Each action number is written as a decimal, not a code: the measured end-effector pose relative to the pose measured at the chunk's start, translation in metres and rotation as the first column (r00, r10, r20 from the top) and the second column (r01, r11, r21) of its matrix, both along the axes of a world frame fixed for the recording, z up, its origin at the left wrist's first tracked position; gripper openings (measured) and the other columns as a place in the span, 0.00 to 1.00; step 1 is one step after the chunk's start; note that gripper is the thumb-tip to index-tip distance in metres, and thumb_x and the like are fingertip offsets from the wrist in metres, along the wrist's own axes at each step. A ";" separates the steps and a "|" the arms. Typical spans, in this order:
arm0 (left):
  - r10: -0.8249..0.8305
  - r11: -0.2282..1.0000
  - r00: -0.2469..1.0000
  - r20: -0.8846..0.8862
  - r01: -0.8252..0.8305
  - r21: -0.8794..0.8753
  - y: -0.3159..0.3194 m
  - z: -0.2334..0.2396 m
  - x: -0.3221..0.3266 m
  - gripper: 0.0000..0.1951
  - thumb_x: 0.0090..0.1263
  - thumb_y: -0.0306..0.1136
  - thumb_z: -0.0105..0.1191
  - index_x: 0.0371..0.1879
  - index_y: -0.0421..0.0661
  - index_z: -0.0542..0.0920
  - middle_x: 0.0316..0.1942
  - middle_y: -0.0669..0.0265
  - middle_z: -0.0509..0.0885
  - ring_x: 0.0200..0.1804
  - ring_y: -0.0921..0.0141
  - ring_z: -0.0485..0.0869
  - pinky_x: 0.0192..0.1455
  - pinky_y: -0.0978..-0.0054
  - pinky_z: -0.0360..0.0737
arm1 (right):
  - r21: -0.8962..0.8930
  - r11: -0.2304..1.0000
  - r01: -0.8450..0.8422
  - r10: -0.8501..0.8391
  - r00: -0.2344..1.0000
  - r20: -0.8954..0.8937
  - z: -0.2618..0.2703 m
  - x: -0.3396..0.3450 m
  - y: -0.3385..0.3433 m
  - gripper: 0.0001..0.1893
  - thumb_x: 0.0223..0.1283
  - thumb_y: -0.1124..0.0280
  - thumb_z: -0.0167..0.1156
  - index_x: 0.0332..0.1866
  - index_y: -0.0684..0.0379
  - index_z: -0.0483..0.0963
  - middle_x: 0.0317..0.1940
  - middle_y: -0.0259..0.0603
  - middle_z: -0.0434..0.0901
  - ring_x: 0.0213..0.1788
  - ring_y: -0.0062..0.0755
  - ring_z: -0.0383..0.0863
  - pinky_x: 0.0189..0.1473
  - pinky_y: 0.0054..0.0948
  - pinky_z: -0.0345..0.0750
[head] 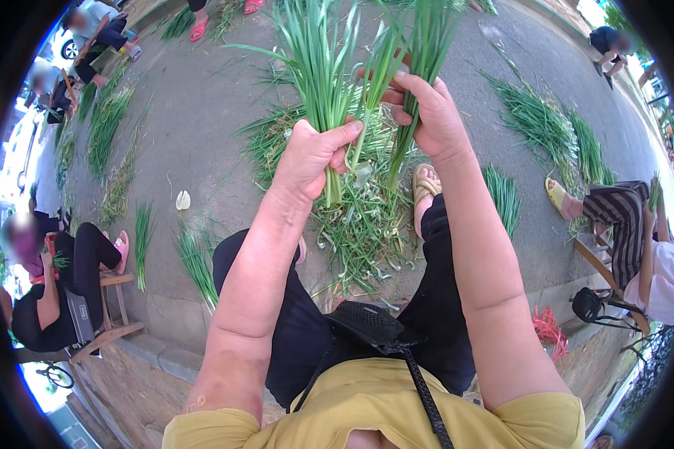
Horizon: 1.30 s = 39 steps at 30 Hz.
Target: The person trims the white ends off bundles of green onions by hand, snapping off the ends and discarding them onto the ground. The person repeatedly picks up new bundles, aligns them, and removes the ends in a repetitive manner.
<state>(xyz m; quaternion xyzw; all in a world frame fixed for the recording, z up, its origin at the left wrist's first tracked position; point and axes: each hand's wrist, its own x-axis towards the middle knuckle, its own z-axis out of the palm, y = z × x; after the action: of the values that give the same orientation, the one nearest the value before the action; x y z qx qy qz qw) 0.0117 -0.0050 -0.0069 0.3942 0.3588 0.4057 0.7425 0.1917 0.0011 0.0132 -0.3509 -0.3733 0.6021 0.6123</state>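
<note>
My left hand (314, 154) is closed around an upright bundle of long green allium stalks (320, 73). Its pale cut ends show below the fist, and the thumb lies across the front. A second, darker bunch of stalks (429, 42) is in my right hand (435, 115), hanging down past the palm. Between the hands stands a single leafy stalk (375, 87), with my right fingertips at its leaves and my left thumb near its base. A thin pale strip of peel (362, 174) hangs at its foot. Beneath both hands lies a heap of green and whitish trimmings (365, 238).
Small bunches lie on the pavement at left (143, 247) and right (502, 196). Larger piles of stalks (533, 120) spread further off. Seated people (90, 252) are on both sides. A black bag (365, 325) rests at my lap. Red plastic strips (550, 331) lie at right.
</note>
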 end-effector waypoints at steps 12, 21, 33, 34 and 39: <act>0.001 1.000 1.000 0.029 -0.001 0.008 -0.001 -0.009 0.004 0.06 0.65 0.30 0.58 0.32 0.43 0.77 0.18 0.76 0.74 0.14 0.84 0.66 0.17 0.84 0.62 | -0.116 0.990 0.083 -0.061 0.981 0.184 -0.013 0.002 0.004 0.07 0.50 0.72 0.68 0.32 0.61 0.77 0.22 0.29 0.76 0.18 0.14 0.65 0.20 0.18 0.58; -0.086 0.996 0.996 -0.007 0.086 -0.027 0.000 -0.005 -0.007 0.07 0.67 0.34 0.57 0.32 0.44 0.77 0.24 0.74 0.75 0.16 0.86 0.65 0.19 0.85 0.62 | -0.135 0.959 0.248 -0.234 0.965 0.117 -0.013 0.042 0.013 0.08 0.57 0.72 0.63 0.39 0.63 0.75 0.34 0.42 0.82 0.32 0.21 0.79 0.20 0.17 0.62; -0.098 0.994 0.951 -0.294 0.109 0.022 -0.006 -0.032 0.001 0.11 0.53 0.24 0.64 0.32 0.41 0.77 0.21 0.71 0.76 0.13 0.81 0.68 0.12 0.83 0.63 | 0.112 0.980 0.165 -0.091 0.871 -0.483 -0.014 0.114 0.012 0.08 0.62 0.73 0.58 0.42 0.66 0.74 0.35 0.45 0.80 0.27 0.20 0.72 0.20 0.15 0.65; -0.136 0.990 0.945 -0.299 0.144 0.005 -0.007 -0.031 -0.001 0.12 0.51 0.25 0.66 0.32 0.41 0.77 0.22 0.71 0.76 0.16 0.81 0.70 0.14 0.83 0.63 | 0.119 0.976 0.183 -0.100 0.857 -0.505 -0.014 0.119 0.010 0.08 0.63 0.73 0.57 0.42 0.66 0.73 0.36 0.45 0.80 0.30 0.21 0.75 0.19 0.16 0.64; -0.104 0.986 0.860 -0.499 0.154 0.060 -0.016 -0.023 0.005 0.15 0.48 0.28 0.70 0.30 0.41 0.77 0.23 0.72 0.76 0.23 0.80 0.73 0.19 0.81 0.67 | 0.087 0.958 0.275 -0.237 0.923 -0.303 -0.016 0.131 0.007 0.07 0.62 0.73 0.59 0.41 0.64 0.74 0.36 0.45 0.81 0.33 0.21 0.79 0.19 0.15 0.64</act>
<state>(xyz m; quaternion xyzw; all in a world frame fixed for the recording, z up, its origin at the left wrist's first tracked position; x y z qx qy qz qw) 0.0164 -0.0212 -0.0300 0.5438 0.4894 0.2578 0.6311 0.3232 0.0076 -0.0026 -0.2650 -0.2684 0.5364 0.7550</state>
